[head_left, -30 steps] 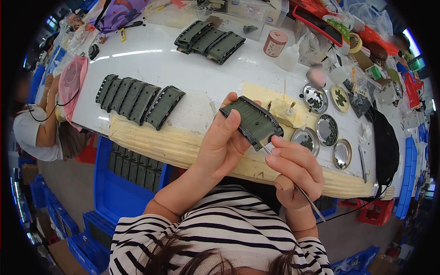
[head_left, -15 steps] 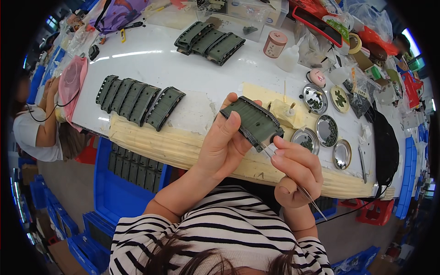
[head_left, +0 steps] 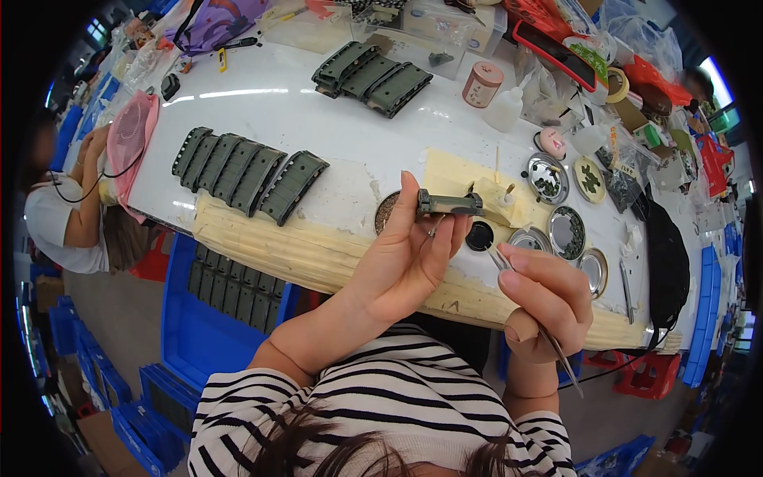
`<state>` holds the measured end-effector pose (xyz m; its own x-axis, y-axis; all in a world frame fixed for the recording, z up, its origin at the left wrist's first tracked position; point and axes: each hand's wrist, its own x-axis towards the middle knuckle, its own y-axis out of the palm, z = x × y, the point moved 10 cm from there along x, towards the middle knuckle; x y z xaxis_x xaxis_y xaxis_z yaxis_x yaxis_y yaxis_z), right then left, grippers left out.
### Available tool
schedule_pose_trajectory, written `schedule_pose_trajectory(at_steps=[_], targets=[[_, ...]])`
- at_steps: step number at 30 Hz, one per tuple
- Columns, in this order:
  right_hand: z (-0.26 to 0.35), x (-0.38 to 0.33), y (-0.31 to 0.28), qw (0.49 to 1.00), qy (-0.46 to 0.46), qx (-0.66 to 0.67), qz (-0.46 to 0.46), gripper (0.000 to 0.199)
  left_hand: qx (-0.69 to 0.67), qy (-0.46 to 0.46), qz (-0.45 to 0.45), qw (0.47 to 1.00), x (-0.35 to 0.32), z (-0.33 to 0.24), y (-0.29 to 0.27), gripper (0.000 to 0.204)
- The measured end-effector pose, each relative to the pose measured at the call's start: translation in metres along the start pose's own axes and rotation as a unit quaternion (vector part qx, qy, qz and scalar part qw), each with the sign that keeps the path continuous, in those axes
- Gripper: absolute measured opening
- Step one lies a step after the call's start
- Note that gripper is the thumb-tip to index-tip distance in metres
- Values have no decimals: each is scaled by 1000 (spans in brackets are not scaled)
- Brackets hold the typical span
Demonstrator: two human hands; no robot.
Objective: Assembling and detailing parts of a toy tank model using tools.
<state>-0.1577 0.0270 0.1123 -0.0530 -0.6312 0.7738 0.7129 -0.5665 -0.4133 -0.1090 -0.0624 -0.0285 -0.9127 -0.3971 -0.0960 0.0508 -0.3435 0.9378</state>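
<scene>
Above the table's padded front edge, my left hand [head_left: 401, 266] is closed on a dark green curved plastic part [head_left: 449, 204], now seen nearly edge-on. My right hand [head_left: 548, 298] pinches a pair of metal tweezers [head_left: 566, 367]; their tips are apart from the part, to its lower right. Whether the tips carry a tiny piece, I cannot tell. Just beyond the fingers is a small round black dish [head_left: 479, 236]. A round metal dish of brownish grains [head_left: 385, 215] is partly hidden behind my left hand. Several similar green parts [head_left: 230, 169] stand in a row at the left.
More green parts [head_left: 372, 79] lie farther back. To the right are metal dishes with small green pieces [head_left: 566, 232], a yellowish block [head_left: 502, 208], a white squeeze bottle [head_left: 505, 110] and a pink tin [head_left: 482, 84]. A blue crate [head_left: 214, 326] sits below, left. Another person [head_left: 67, 203] is at far left.
My left hand has tilted the green part from face-on to nearly edge-on. My right hand, with the tweezers, has drawn away from the part to the right.
</scene>
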Motion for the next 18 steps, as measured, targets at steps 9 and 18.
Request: schedule_pose_trajectory(at_steps=[9,18], targets=[[-2,0,6,999,-5,-44,22,35,24,0,-44,999,-1,2,-4,53],[-1,3,7,1000,7,-21,15,37,3,1,-41,999,0,3,-4,55]])
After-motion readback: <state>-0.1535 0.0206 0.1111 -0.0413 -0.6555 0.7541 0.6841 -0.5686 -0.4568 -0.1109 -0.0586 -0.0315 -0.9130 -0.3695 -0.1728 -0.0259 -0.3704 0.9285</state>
